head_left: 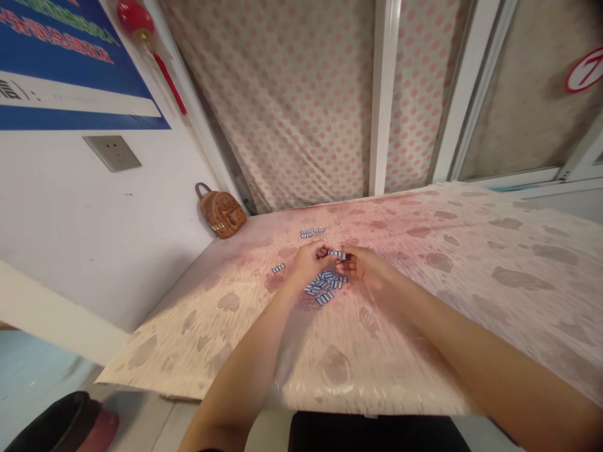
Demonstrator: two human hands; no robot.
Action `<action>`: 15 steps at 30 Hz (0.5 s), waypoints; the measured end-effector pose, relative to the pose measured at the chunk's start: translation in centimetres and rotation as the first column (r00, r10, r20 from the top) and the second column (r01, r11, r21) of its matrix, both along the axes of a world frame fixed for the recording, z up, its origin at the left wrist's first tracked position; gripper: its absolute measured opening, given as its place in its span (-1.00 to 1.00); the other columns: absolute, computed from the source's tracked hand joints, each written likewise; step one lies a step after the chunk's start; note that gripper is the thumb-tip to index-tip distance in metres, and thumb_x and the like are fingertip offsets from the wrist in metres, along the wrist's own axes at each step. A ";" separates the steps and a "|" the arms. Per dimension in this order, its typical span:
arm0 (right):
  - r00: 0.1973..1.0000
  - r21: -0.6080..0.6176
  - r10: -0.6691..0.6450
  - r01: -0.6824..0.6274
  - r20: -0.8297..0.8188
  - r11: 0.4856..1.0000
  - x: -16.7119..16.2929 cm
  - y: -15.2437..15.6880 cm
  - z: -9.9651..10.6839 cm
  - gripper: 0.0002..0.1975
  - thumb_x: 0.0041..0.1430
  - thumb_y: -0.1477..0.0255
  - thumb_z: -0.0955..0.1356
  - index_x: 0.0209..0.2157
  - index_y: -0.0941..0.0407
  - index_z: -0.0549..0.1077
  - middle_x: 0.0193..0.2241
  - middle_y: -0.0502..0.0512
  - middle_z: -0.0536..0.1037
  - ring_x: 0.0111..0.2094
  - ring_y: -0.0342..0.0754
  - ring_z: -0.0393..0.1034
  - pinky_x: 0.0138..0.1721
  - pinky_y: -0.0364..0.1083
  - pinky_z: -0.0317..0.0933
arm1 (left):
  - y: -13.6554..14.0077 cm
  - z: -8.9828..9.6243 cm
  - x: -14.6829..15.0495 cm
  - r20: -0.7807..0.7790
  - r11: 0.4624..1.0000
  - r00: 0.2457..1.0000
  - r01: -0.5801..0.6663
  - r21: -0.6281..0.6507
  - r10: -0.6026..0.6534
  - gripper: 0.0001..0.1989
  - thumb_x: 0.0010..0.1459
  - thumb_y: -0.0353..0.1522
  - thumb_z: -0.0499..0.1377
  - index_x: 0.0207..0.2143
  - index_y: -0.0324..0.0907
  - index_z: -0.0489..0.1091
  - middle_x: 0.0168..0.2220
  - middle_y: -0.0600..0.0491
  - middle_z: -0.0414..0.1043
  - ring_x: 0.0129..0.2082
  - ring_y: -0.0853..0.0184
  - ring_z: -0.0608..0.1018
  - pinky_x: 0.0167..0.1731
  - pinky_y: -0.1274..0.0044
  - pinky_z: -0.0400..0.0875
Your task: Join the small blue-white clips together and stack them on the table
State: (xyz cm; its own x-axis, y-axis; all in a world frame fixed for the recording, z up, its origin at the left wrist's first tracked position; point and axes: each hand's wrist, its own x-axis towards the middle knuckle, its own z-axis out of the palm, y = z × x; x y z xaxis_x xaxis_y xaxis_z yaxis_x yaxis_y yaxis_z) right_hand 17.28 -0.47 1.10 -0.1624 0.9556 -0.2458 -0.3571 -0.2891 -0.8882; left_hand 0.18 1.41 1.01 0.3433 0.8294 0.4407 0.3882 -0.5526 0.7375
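Observation:
Both my hands meet over the middle of the table, above a loose pile of small blue-and-white strips (324, 285). Between the fingertips is another blue-and-white strip (337, 255). My left hand (311, 258) has its fingers curled in against one end of it. My right hand (360, 262) pinches the other end, its lower fingers bent below. What the strips are made for is too small to tell. Farther back lie a few more strips (306, 233) set side by side in short rows. A single strip (278, 268) rests apart, left of my left hand.
A patterned cloth (334, 364) covers the table. At its back left corner a small brown backpack (223, 213) leans on the wall. Dotted curtains (292, 94) hang behind the table. A wall socket (113, 152) and a red lantern ornament (135, 17) are on the left.

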 end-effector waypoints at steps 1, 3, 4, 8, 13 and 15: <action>1.000 0.005 0.013 -0.013 -0.016 1.000 0.0 0.1 -0.1 -0.88 0.21 0.47 0.32 -0.42 0.15 0.40 -0.54 0.11 0.54 -0.55 -0.13 0.45 -0.39 -0.14 0.44 | 0.0 0.0 0.0 0.019 1.000 1.000 0.007 -0.016 -0.006 -0.87 0.12 -0.35 0.28 -0.28 -0.22 0.49 -0.41 0.05 0.49 -0.41 0.40 0.51 -0.38 0.61 0.36; 0.998 0.040 0.052 -0.050 -0.032 0.998 0.2 0.2 -0.3 -0.91 0.19 0.48 0.34 -0.41 0.14 0.40 -0.51 0.11 0.56 -0.52 -0.13 0.46 -0.35 -0.12 0.46 | -0.2 0.0 0.1 0.057 0.999 0.998 0.021 -0.042 -0.019 -0.84 0.12 -0.35 0.27 -0.24 -0.22 0.49 -0.42 0.05 0.49 -0.41 0.40 0.52 -0.36 0.61 0.38; 0.997 0.062 0.070 -0.067 -0.036 0.996 0.2 0.2 -0.3 -0.93 0.19 0.48 0.34 -0.40 0.13 0.40 -0.49 0.11 0.56 -0.51 -0.12 0.47 -0.33 -0.10 0.46 | -0.3 0.0 0.2 0.076 0.998 0.997 0.029 -0.049 -0.026 -0.82 0.12 -0.35 0.27 -0.21 -0.22 0.49 -0.41 0.05 0.49 -0.40 0.39 0.52 -0.36 0.60 0.39; 0.997 0.100 0.080 -0.078 -0.020 0.992 0.3 -0.1 0.0 -0.92 0.19 0.46 0.34 -0.40 0.12 0.41 -0.46 0.12 0.57 -0.50 -0.12 0.46 -0.33 -0.11 0.46 | -0.3 0.0 0.4 0.156 0.995 0.986 0.074 -0.067 -0.063 -0.80 0.12 -0.36 0.26 -0.18 -0.21 0.51 -0.34 0.02 0.54 -0.34 0.36 0.56 -0.30 0.58 0.44; 0.999 0.099 0.001 -0.005 0.038 0.995 0.3 -0.7 0.6 -0.83 0.25 0.36 0.32 -0.38 0.14 0.43 -0.51 0.12 0.56 -0.57 -0.14 0.41 -0.48 -0.17 0.36 | -0.1 -0.2 0.8 0.286 0.996 0.958 0.057 -0.071 -0.035 -0.85 0.11 -0.40 0.26 -0.24 -0.24 0.53 -0.25 -0.04 0.58 -0.29 0.32 0.60 -0.21 0.53 0.47; 0.999 0.119 -0.007 0.002 0.042 0.993 0.4 -0.8 0.7 -0.81 0.26 0.33 0.31 -0.38 0.14 0.44 -0.53 0.12 0.56 -0.60 -0.15 0.40 -0.51 -0.17 0.33 | -0.2 -0.1 0.9 0.301 0.994 0.953 0.045 -0.097 -0.014 -0.81 0.12 -0.41 0.24 -0.18 -0.24 0.53 -0.23 -0.05 0.58 -0.31 0.33 0.60 -0.24 0.53 0.48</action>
State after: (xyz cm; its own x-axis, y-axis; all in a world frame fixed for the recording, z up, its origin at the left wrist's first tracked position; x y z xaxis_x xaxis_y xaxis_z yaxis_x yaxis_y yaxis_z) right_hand 17.64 -1.24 1.79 -0.1504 0.9791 -0.1371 -0.3195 -0.1794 -0.9305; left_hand 1.05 1.21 0.91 0.2336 0.8668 0.4406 0.1252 -0.4762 0.8704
